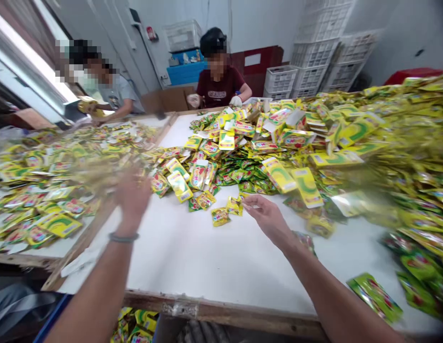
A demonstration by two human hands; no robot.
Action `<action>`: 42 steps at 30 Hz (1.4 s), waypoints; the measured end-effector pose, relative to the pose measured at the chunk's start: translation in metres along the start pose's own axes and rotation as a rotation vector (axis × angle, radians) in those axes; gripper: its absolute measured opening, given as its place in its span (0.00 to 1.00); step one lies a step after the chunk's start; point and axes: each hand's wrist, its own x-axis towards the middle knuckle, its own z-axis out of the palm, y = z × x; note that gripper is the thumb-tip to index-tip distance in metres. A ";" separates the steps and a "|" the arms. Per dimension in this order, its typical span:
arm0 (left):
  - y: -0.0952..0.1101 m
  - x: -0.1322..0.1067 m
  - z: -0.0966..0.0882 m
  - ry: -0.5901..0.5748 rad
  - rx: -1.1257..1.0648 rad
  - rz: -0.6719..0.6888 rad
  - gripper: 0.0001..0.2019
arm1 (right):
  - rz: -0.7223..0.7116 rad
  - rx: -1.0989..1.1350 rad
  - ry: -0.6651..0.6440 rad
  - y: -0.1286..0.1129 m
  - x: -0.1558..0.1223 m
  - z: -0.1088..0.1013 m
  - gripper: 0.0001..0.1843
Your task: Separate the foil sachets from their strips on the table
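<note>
My left hand [133, 193] is smeared by motion over the left side of the white tabletop [192, 257], beside the wooden divider and a pile of yellow packets. Whether it holds anything is hidden by the blur. My right hand [264, 212] is at mid-table, its fingers curled together at the edge of a small yellow packet [234, 206]. Another small yellow packet [220, 216] lies flat just left of it. Behind them, yellow-and-green boxes [180, 186] lean on a heap of green packets [239, 172].
Yellow packets [60, 224] cover the left table section past a wooden divider [96, 233]. A tall heap [414, 157] rises at right, with green packets [375, 295] near the front edge. Two people work across the table. White crates [316, 57] stand behind; a packet-filled bin [139, 324] sits below.
</note>
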 end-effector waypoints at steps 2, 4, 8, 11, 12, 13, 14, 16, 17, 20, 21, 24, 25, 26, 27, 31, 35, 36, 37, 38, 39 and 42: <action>0.007 -0.027 0.036 -0.111 0.041 0.073 0.12 | 0.000 -0.028 0.000 0.006 0.000 0.000 0.19; 0.009 -0.048 0.073 -0.495 0.189 0.372 0.24 | 0.005 -0.053 0.021 0.013 0.002 -0.001 0.20; 0.005 -0.062 0.109 -0.535 0.314 0.345 0.25 | 0.030 -0.065 -0.014 0.018 0.004 -0.003 0.20; 0.004 -0.058 0.104 -0.477 0.258 0.266 0.20 | 0.034 -0.122 -0.030 0.014 0.002 -0.001 0.18; 0.006 -0.057 0.101 -0.464 0.232 0.244 0.17 | 0.032 -0.137 -0.026 0.013 0.002 0.000 0.17; 0.009 -0.056 0.098 -0.453 0.214 0.229 0.15 | 0.027 -0.140 -0.021 0.011 0.002 0.002 0.17; 0.013 -0.056 0.096 -0.450 0.166 0.211 0.13 | 0.022 -0.128 -0.017 0.010 0.001 0.004 0.17; 0.024 -0.061 0.095 -0.493 -0.109 0.123 0.08 | 0.027 -0.053 -0.024 0.008 0.001 0.007 0.17; 0.031 -0.065 0.096 -0.537 -0.330 0.041 0.06 | 0.041 0.012 -0.040 0.007 0.000 0.009 0.18; 0.051 -0.082 0.099 -0.686 -0.992 -0.295 0.11 | 0.103 0.235 -0.126 0.004 -0.001 0.011 0.23; 0.057 -0.087 0.101 -0.720 -1.102 -0.379 0.14 | 0.116 0.283 -0.135 0.004 -0.002 0.012 0.24; 0.069 -0.099 0.105 -0.761 -1.242 -0.520 0.17 | 0.116 0.287 -0.126 0.004 -0.002 0.014 0.23; 0.071 -0.102 0.107 -0.755 -1.262 -0.548 0.17 | 0.111 0.267 -0.129 0.005 -0.003 0.014 0.22; 0.072 -0.103 0.109 -0.746 -1.275 -0.570 0.17 | 0.106 0.249 -0.138 0.005 -0.003 0.014 0.22; 0.072 -0.104 0.112 -0.735 -1.278 -0.589 0.17 | 0.106 0.235 -0.153 0.005 -0.003 0.014 0.21; 0.067 -0.102 0.118 -0.654 -1.270 -0.672 0.14 | 0.165 0.209 -0.206 0.006 -0.003 0.011 0.21; 0.060 -0.100 0.120 -0.521 -1.306 -0.702 0.12 | 0.171 0.292 -0.122 0.003 0.000 0.004 0.21; 0.060 -0.101 0.119 -0.523 -1.316 -0.698 0.14 | 0.166 0.337 -0.089 0.002 0.002 0.003 0.21; 0.061 -0.102 0.119 -0.539 -1.323 -0.695 0.16 | 0.168 0.381 -0.062 0.002 0.003 0.003 0.21; 0.062 -0.104 0.118 -0.565 -1.330 -0.690 0.17 | 0.174 0.411 -0.042 0.003 0.003 0.004 0.21; 0.064 -0.106 0.117 -0.597 -1.336 -0.682 0.19 | 0.184 0.423 -0.030 0.004 0.004 0.006 0.22; 0.069 -0.110 0.115 -0.685 -1.333 -0.634 0.18 | 0.199 0.385 -0.020 0.009 0.004 0.012 0.22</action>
